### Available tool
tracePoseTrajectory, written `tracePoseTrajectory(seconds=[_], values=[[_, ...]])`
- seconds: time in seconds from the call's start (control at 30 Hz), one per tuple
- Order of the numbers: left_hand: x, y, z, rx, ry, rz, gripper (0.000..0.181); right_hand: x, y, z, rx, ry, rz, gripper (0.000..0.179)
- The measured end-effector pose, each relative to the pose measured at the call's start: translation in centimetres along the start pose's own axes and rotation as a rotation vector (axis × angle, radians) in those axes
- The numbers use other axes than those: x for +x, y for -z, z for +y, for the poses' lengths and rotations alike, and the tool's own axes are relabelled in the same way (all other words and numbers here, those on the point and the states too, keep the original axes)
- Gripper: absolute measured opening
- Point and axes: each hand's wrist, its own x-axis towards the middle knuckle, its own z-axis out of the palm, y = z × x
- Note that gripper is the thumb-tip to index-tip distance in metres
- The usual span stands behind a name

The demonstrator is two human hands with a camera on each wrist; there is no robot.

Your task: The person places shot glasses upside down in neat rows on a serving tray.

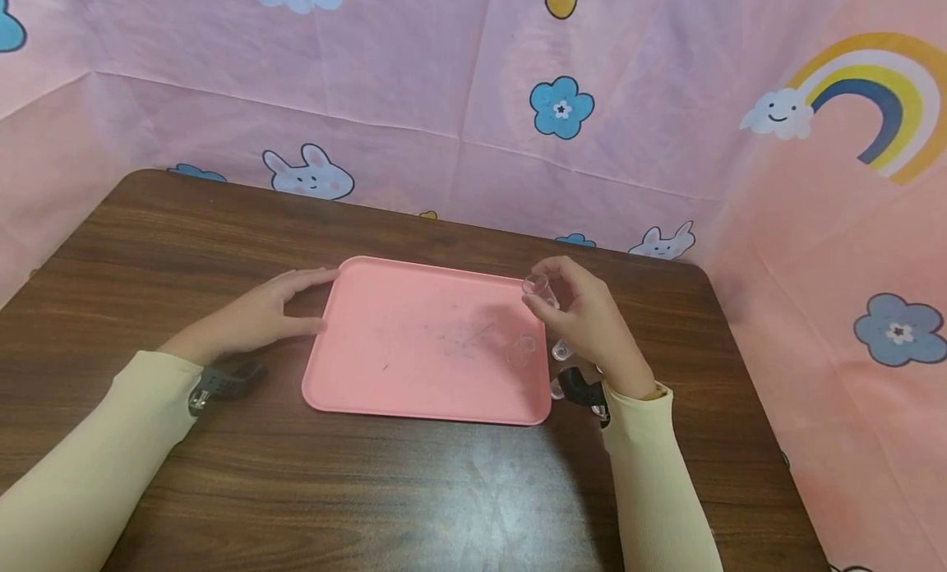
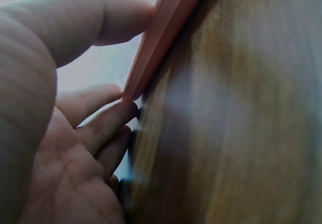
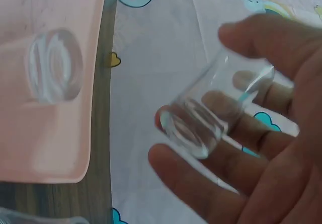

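A small clear shot glass [image 3: 193,128] is tilted in the grip of my right hand [image 1: 588,313], thumb on one side and fingers on the other. This hand is above the right edge of the pink tray [image 1: 399,342]. A second clear glass [image 3: 55,65] stands on the tray near that same edge; its outline is faint in the head view. With fingers spread and fairly straight, my left hand [image 1: 255,315] touches the tray's left rim. The left wrist view has its thumb [image 2: 123,20] against the rim and the other fingertips around the corner.
More clear glasses, such as one [image 1: 562,350] beside the tray, stand on the brown wooden table [image 1: 355,490] under my right forearm and are partly hidden. A printed pink cloth [image 1: 414,87] hangs along the table's back and right side.
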Motion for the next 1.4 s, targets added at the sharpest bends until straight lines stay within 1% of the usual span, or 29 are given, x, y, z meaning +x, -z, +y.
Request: tracePoseTrajectory(seconds=[0.1, 0.2, 0.3, 0.4, 0.47, 0.53, 0.67, 0.83, 0.93, 1.07, 1.27, 1.33, 1.4], values=[[-0.02, -0.06, 0.03, 0.006, -0.001, 0.003, 0.083, -0.09, 0.09, 0.11, -0.055, -0.046, 0.0, 0.034], [-0.05, -0.15, 0.02, 0.012, 0.002, 0.011, 0.082, -0.15, 0.17, 0.17, -0.082, -0.082, 0.003, 0.036], [-0.09, -0.24, -0.03, 0.015, 0.007, 0.022, 0.082, -0.12, 0.12, 0.19, -0.073, -0.097, 0.012, 0.045], [-0.1, -0.28, -0.15, 0.007, 0.011, 0.027, 0.082, -0.05, 0.09, 0.06, -0.031, -0.091, 0.024, 0.053], [-0.08, -0.27, -0.15, 0.004, 0.011, 0.028, 0.082, -0.01, 0.09, -0.09, -0.007, -0.087, 0.024, 0.05], [-0.05, -0.22, -0.16, 0.003, 0.006, 0.029, 0.082, 0.0, 0.1, -0.25, -0.003, -0.084, 0.013, 0.042], [-0.04, -0.08, 0.0, 0.013, -0.014, 0.023, 0.081, 0.01, 0.1, -0.31, -0.056, -0.088, -0.02, 0.03], [-0.03, 0.02, 0.31, 0.028, -0.021, 0.013, 0.082, 0.08, 0.18, 0.07, -0.159, -0.094, -0.04, 0.033], [-0.01, 0.03, 0.34, 0.029, -0.021, 0.012, 0.082, 0.11, 0.22, 0.38, -0.178, -0.089, -0.04, 0.034], [0.04, 0.03, 0.17, 0.035, -0.024, 0.01, 0.082, 0.14, 0.13, 0.43, -0.164, -0.084, -0.044, 0.034], [-0.02, -0.05, -0.02, 0.037, -0.028, 0.014, 0.083, 0.11, -0.19, -0.08, -0.1, -0.119, -0.044, 0.034], [-0.02, -0.05, -0.02, 0.035, -0.033, 0.016, 0.083, 0.08, -0.28, -0.17, -0.076, -0.101, -0.032, 0.033], [0.0, -0.01, -0.02, 0.033, -0.036, 0.017, 0.082, 0.1, -0.35, -0.13, -0.065, -0.064, -0.023, 0.032]])
